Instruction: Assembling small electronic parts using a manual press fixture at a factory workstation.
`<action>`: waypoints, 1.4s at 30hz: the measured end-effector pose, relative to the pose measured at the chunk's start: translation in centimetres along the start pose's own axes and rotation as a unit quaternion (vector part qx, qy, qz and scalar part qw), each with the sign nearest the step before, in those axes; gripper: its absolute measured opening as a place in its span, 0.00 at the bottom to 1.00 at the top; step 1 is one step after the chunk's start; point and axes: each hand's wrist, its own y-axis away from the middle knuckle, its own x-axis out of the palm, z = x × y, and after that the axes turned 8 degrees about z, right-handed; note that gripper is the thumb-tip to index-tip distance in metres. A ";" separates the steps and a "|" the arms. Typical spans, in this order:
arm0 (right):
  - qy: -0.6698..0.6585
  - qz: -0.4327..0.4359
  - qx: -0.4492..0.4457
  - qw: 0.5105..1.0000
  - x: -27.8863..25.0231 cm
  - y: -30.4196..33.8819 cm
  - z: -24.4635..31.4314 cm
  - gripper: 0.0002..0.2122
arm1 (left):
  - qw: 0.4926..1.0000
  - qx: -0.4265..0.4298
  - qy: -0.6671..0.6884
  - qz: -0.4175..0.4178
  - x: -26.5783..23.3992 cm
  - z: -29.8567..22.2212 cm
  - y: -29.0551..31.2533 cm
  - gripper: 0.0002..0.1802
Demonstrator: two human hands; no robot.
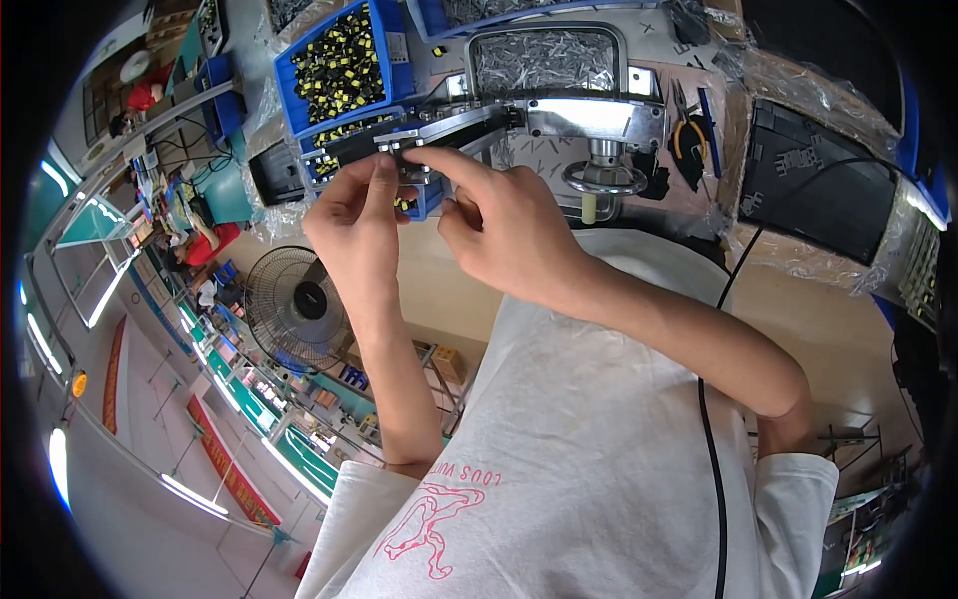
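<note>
At the left end of a metal bench machine (589, 118), both of my hands meet by a small shiny metal fixture (399, 142). My left hand (357, 225) is closed, its thumb and forefinger pinched together just below the fixture. Whatever sits between those fingertips is too small to name. My right hand (514, 225) reaches in from the right with its forefinger stretched out, the tip touching the fixture's near side. Its thumb stands apart from that finger, and the other fingers curl loosely with nothing visible in them.
A blue bin (289, 85) of small black-and-yellow parts stands at the far left. Behind the machine, a tray (622, 65) holds many small metal pieces. A handwheel (606, 178) juts toward me. Orange-handled pliers (689, 135) and a black tray (813, 200) lie right. A fan (299, 299) stands left.
</note>
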 end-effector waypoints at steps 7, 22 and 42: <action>-0.001 0.002 -0.002 1.000 -0.1 0.0 0.2 0.23 | 1.000 0.011 0.007 -0.010 0.2 -0.2 0.2 0.07; 0.004 0.007 -0.006 1.000 -0.2 0.0 0.4 0.23 | 0.979 0.160 -0.094 -0.082 1.1 0.7 -0.1 0.05; -0.011 0.020 0.019 1.000 0.0 0.4 -0.2 0.23 | 0.966 0.197 -0.112 -0.127 1.3 0.4 0.6 0.03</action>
